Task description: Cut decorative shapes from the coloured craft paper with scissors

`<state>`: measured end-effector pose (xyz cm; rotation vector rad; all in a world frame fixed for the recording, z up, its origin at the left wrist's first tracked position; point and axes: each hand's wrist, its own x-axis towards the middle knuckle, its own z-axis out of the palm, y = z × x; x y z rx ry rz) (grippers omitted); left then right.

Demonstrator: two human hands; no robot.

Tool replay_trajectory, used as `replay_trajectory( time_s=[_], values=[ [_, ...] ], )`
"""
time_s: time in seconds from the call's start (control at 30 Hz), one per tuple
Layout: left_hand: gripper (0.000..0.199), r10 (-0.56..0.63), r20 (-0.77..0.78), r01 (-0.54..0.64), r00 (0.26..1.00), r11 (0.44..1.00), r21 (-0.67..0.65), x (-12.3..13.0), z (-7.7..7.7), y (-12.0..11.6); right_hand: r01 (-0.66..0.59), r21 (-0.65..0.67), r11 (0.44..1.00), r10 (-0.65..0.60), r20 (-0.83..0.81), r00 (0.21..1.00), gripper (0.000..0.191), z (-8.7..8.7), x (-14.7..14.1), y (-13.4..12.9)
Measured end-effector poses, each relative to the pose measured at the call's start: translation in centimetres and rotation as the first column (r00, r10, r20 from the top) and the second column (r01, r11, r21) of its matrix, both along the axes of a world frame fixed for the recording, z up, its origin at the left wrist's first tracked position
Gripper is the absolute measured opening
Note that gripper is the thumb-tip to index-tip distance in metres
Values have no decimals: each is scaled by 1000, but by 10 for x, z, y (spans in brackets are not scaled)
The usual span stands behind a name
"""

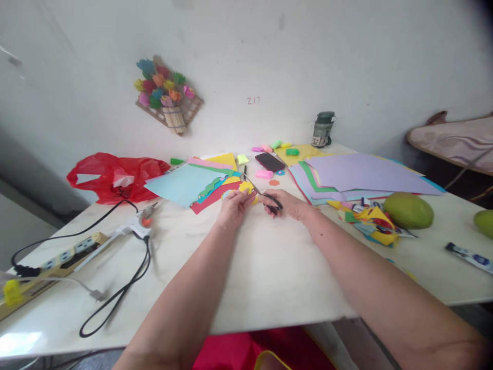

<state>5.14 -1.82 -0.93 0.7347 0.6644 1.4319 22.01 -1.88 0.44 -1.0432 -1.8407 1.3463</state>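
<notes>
My left hand [233,205] is closed on a small piece of yellow paper [246,186] with a wavy edge. Black-handled scissors [274,202] are gripped in my right hand [287,201], their blades pointing up and left to the yellow piece. Whether the blades are cutting into it I cannot tell. Just behind the hands lie a red sheet [208,203] and a fanned stack of coloured paper topped by a light blue sheet [183,184]. An orange paper flower [273,182] and a blue paper flower [280,173] rest near a pink packet [264,174].
A phone [270,161] lies behind my hands. Large sheets [358,172], paper scraps [375,226] and a green fruit [409,210] are on the right. On the left are a red plastic bag [111,177], a glue gun [136,223] with a looping cord and a power strip [69,257].
</notes>
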Motion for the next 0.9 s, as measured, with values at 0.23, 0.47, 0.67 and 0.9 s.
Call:
replay_trajectory(
  time_s=[0.23, 0.47, 0.67, 0.9],
  values=[
    [24, -3, -2, 3, 1000, 1000, 14, 0, -1, 1, 0, 8, 1000, 0, -4, 1000, 30, -1, 1, 1],
    [23, 9, -18, -9, 1000, 1000, 8, 0, -1, 0, 10, -13, 1000, -10, 1, 1000, 29, 1, 0, -1],
    [23, 5, -13, -5, 1000, 1000, 15, 0, -1, 1, 20, -45, 999, -21, -3, 1000, 27, 3, -1, -2],
    [25, 14, -32, -14, 999, 1000, -2, 0, -1, 1, 5, -28, 1000, -5, 4, 1000, 29, 2, -1, -2]
  ],
)
